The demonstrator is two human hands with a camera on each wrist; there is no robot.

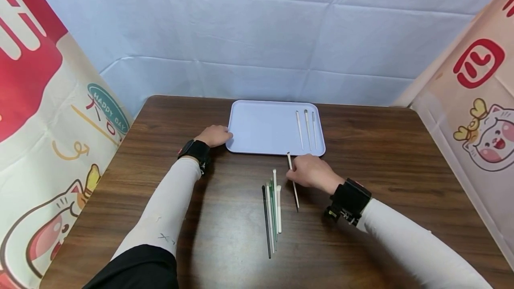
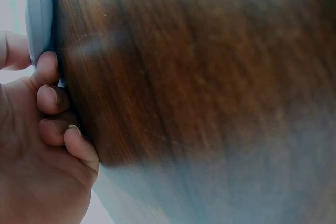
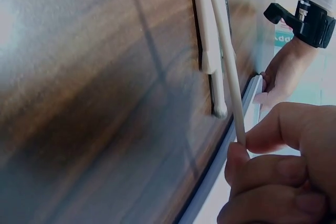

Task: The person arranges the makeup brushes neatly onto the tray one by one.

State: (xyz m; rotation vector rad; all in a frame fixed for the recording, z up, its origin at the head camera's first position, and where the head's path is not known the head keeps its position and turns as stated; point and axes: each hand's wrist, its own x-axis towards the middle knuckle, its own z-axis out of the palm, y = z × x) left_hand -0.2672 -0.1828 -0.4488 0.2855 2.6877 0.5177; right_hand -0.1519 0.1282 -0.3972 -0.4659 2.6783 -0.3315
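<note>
Extending both ways from pinching right hand (image 1: 312,171): pale brush (image 1: 296,196).

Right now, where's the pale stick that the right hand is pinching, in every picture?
Head view: the pale stick is a little right of the middle, pinched by the right hand.
Left wrist view: not in it.
Right wrist view: right of centre, slanting from near the top down to the hand.
Shared landmark: the tray; its edge shows in both wrist views.
</note>
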